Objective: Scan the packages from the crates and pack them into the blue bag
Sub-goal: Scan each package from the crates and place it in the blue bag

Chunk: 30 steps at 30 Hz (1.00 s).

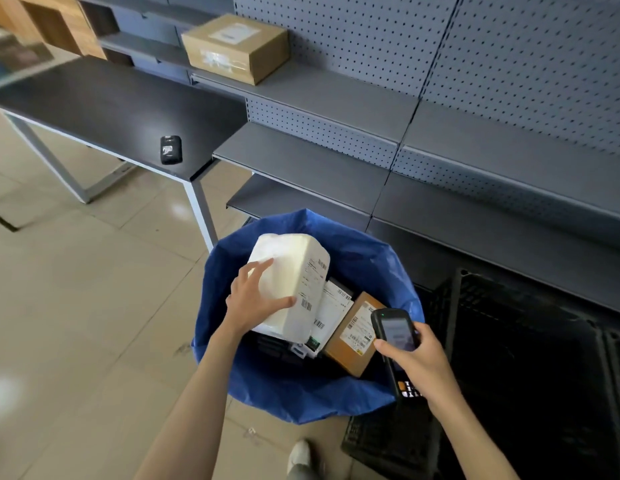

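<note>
Holding the white package [294, 271] over the mouth of the blue bag [374, 251], I have my left hand [253, 303] spread wide on its near left end: thumb laid across the upper face, the other fingers reaching round the left side. It is a broad clasp rather than a tight fist, and I cannot tell whether the far end already leans on the parcels below.

What matters now is how the package lies. Its long axis runs away from me, tilted slightly, with the labelled face turned to the right. That face looks toward my right hand [419, 362], which grips the scanner [395, 327], thumb on the screen edge and fingers curled underneath. The scanner's head points up and left, just beside the bag's right rim and near the brown box [350, 337] already inside.

Between package and brown box lies a flat white parcel [333, 306]. I judge the free room to be at the left and near side of the bag, straight below my left hand, so that hand alone should lower the package along its own axis. The black crate [509, 341] stands on the right, nearer the scanner hand.
</note>
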Tool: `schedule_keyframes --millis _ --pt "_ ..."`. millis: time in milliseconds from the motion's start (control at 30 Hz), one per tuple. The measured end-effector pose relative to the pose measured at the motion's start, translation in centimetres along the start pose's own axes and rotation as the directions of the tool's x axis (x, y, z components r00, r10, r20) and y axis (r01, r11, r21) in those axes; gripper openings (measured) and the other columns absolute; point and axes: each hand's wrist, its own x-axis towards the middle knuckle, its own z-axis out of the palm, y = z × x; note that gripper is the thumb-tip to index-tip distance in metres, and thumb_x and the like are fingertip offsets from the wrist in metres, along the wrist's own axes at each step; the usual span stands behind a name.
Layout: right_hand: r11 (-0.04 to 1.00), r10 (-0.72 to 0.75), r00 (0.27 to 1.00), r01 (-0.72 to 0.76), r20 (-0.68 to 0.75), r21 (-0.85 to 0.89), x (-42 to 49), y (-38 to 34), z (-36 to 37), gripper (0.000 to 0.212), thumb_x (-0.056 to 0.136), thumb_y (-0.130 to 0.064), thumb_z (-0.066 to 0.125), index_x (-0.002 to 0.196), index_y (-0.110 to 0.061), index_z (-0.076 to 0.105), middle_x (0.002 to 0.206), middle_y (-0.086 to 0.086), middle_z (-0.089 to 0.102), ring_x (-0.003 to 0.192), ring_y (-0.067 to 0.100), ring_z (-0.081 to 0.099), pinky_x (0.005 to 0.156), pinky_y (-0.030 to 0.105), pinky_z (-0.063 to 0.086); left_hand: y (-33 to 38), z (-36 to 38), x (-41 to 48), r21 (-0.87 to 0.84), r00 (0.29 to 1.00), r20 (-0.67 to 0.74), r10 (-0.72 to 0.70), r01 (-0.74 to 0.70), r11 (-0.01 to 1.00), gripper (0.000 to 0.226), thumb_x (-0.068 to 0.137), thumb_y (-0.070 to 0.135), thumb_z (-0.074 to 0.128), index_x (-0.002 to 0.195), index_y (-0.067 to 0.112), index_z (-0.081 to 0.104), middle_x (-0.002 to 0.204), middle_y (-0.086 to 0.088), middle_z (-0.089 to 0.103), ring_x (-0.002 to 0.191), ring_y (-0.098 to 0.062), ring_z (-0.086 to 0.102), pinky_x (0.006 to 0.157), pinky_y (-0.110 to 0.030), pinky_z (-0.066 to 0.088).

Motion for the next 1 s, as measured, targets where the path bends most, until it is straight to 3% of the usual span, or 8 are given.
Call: schedule_keyframes --millis 167,300,400,567,667,767,900,1000 --pt "0.998 0.019 1.000 -0.018 0.020 -0.056 1.5 -0.2 1.0 0.065 0.069 -0.031 0.094 0.123 -0.026 0.058 0.111 -0.003 0.071 0.100 0.013 0.070 0.089 0.040 0.060 -2.4 -0.4 3.6 0.021 0.995 0.090 -0.041 0.039 0.999 0.103 0.056 0.081 0.075 0.145 0.056 0.031 0.155 0.012 0.026 0.143 -0.028 0.027 0.115 -0.061 0.028" --pt "0.996 0.027 1.000 -0.027 0.008 -0.086 1.8 -0.6 1.3 0.066 0.068 -0.032 0.095 0.122 -0.029 0.058 0.110 -0.006 0.070 0.098 0.011 0.069 0.079 0.031 0.058 -3.5 -0.5 5.6 -0.073 0.977 0.201 -0.073 0.089 0.993 0.097 0.056 0.074 0.078 0.142 0.059 0.035 0.152 0.014 0.026 0.143 -0.024 0.027 0.118 -0.056 0.028" --pt "0.995 0.040 0.999 -0.039 0.010 -0.088 1.7 -0.8 1.2 0.065 0.069 -0.031 0.095 0.122 -0.029 0.057 0.110 -0.007 0.068 0.098 0.009 0.067 0.072 0.024 0.054 -3.4 -0.7 6.7 -0.173 0.966 0.251 -0.065 0.111 0.979 0.088 0.070 0.057 0.084 0.144 0.052 0.038 0.149 0.012 0.029 0.138 -0.019 0.034 0.114 -0.045 0.036" --pt "0.994 0.067 0.998 -0.066 -0.002 -0.084 1.9 -0.7 0.9 0.068 0.068 -0.033 0.095 0.124 -0.028 0.057 0.111 -0.005 0.069 0.099 0.012 0.068 0.079 0.033 0.059 -3.8 -1.0 6.9 -0.372 0.948 0.314 -0.044 0.165 0.913 0.074 0.076 0.057 0.073 0.144 0.048 0.046 0.146 0.009 0.046 0.128 -0.017 0.051 0.113 -0.045 0.041" --pt "0.995 0.074 0.997 -0.075 -0.010 -0.073 2.2 -0.4 0.8 0.069 0.068 -0.033 0.095 0.126 -0.028 0.057 0.110 -0.006 0.069 0.099 0.013 0.069 0.086 0.044 0.062 -3.8 -1.3 6.7 -0.462 0.962 0.271 0.025 0.107 0.880 0.051 0.089 0.039 0.063 0.139 0.043 0.056 0.136 0.009 0.061 0.124 -0.017 0.057 0.109 -0.041 0.044" --pt "0.996 0.074 0.997 -0.074 -0.012 -0.053 2.2 -0.4 0.7 0.067 0.069 -0.032 0.094 0.124 -0.028 0.057 0.111 -0.006 0.069 0.100 0.014 0.069 0.089 0.046 0.061 -3.8 -1.5 6.6 -0.447 0.976 0.209 0.058 0.043 0.893 0.037 0.097 0.025 0.057 0.131 0.034 0.065 0.128 0.010 0.067 0.120 -0.013 0.060 0.108 -0.039 0.045" --pt "0.996 0.081 0.997 -0.082 -0.013 -0.044 2.2 -0.1 0.7 0.069 0.067 -0.033 0.095 0.125 -0.028 0.058 0.110 -0.006 0.071 0.099 0.012 0.070 0.091 0.044 0.060 -4.3 -0.7 6.7 -0.245 0.993 0.110 0.043 -0.015 0.969 0.038 0.095 0.029 0.060 0.132 0.030 0.062 0.126 0.011 0.066 0.116 -0.010 0.060 0.108 -0.045 0.047" --pt "0.995 0.083 0.996 -0.084 -0.013 -0.046 2.1 -0.1 0.8 0.068 0.068 -0.033 0.095 0.124 -0.029 0.058 0.111 -0.006 0.070 0.101 0.012 0.068 0.093 0.045 0.059 -3.3 0.1 6.0 -0.052 0.994 -0.084 0.076 -0.080 0.995 0.041 0.095 0.030 0.063 0.135 0.031 0.056 0.134 0.006 0.056 0.122 -0.015 0.052 0.104 -0.042 0.045"
